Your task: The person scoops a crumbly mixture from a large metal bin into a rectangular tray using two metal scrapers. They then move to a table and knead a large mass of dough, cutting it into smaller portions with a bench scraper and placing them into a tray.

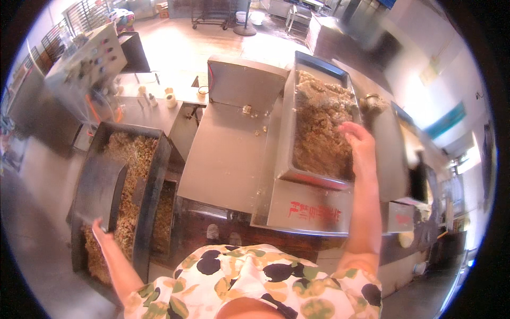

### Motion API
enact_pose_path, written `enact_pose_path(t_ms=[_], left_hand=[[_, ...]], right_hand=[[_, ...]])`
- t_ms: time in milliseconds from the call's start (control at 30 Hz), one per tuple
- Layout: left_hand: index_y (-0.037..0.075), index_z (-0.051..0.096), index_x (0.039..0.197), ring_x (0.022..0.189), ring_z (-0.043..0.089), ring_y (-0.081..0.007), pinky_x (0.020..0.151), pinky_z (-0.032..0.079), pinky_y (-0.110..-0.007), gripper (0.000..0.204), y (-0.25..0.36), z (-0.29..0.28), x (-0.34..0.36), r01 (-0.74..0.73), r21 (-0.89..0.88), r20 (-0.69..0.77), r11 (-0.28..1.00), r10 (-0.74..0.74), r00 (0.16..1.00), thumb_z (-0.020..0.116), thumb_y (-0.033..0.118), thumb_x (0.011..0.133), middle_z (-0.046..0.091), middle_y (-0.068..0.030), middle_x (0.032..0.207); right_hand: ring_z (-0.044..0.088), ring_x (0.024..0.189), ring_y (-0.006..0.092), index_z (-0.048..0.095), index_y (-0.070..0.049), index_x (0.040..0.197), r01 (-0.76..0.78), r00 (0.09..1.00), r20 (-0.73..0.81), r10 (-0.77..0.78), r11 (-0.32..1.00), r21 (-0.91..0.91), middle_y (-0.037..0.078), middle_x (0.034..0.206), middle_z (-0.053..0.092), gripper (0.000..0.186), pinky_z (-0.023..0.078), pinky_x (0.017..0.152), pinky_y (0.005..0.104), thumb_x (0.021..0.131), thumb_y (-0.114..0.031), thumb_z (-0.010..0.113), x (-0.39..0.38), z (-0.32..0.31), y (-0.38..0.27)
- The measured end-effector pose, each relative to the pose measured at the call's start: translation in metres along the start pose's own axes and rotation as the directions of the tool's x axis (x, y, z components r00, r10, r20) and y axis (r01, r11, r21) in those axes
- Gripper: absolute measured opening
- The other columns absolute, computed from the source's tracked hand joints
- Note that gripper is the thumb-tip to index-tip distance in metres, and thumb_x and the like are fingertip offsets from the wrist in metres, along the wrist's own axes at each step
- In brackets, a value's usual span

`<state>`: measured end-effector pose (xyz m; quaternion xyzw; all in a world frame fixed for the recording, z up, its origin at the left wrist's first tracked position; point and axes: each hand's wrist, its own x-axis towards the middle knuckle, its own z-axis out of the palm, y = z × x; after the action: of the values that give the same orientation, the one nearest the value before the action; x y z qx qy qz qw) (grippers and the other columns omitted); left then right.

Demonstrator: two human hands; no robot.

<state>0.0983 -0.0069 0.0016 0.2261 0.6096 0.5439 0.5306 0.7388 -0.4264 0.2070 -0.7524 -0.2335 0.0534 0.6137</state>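
My left hand (102, 229) is closed round the handle of a blurred metal scraper or scoop (101, 191), whose broad dark blade lies over crumbly, nutty mixture (135, 175) in a long dark metal trough (157, 186) at the left. My right hand (357, 138) is over a deep rectangular metal pan (287, 149) of brown, clumpy mixture (317, 119) at the right, with its fingers loosely bent and apart near the mixture; I see nothing held in it.
A bare metal platform (218, 159) with an upright back plate lies between the containers. A control box (90, 58) and small bottles (170, 100) stand at back left. A rack trolley (212, 18) is farther back. More metal equipment (404, 143) lines the right.
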Motion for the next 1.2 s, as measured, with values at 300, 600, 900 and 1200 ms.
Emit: enact_pose_path(t_ms=[300,600,900,1200], left_hand=[[-0.002,0.052,0.128,0.112,0.052,-0.0371,0.099,0.042,-0.047,0.053,-0.059,-0.09,0.086,0.158,0.874,-0.369,0.459,0.418,0.83,0.06,0.014,0.079,0.052,-0.0217,0.128],[0.006,0.056,0.127,0.093,0.061,-0.0211,0.084,0.051,-0.033,0.05,-0.106,0.311,-0.109,-0.91,0.099,0.986,0.403,0.086,0.145,0.073,0.009,0.079,0.053,-0.0152,0.122],[0.018,0.047,0.135,0.106,0.058,-0.0319,0.084,0.051,-0.042,0.063,-0.244,0.492,-0.243,-0.952,-0.016,0.984,0.307,-0.165,-0.07,0.072,0.02,0.078,0.048,-0.0121,0.125],[0.018,0.062,0.11,0.097,0.06,-0.0337,0.081,0.051,-0.044,0.026,-0.29,0.541,-0.236,-0.939,-0.206,0.969,0.275,-0.074,-0.234,0.063,0.014,0.084,0.056,-0.0103,0.107]], right_hand=[[0.06,0.107,0.0216,0.064,-0.004,0.114,0.191,0.981,0.084,-0.172,0.838,-0.511,0.012,0.122,0.061,0.028,0.047,0.09,0.0292,0.088,0.001,0.055,-0.03,0.039,-0.019],[0.063,0.104,0.0268,0.066,-0.001,0.102,0.187,0.959,-0.031,-0.28,0.714,-0.674,0.013,0.113,0.065,0.016,0.049,0.09,0.0332,0.088,-0.005,0.059,-0.05,0.057,-0.011],[0.066,0.096,0.0267,0.068,0.0,0.099,0.065,0.963,-0.155,-0.219,0.751,-0.658,0.014,0.104,0.068,0.015,0.051,0.085,0.0327,0.087,-0.004,0.06,-0.037,0.065,-0.001],[0.068,0.088,0.0238,0.068,0.002,0.096,0.025,0.961,-0.191,-0.2,0.749,-0.662,0.015,0.097,0.069,0.012,0.052,0.078,0.0307,0.087,0.0,0.061,-0.024,0.072,-0.007]])
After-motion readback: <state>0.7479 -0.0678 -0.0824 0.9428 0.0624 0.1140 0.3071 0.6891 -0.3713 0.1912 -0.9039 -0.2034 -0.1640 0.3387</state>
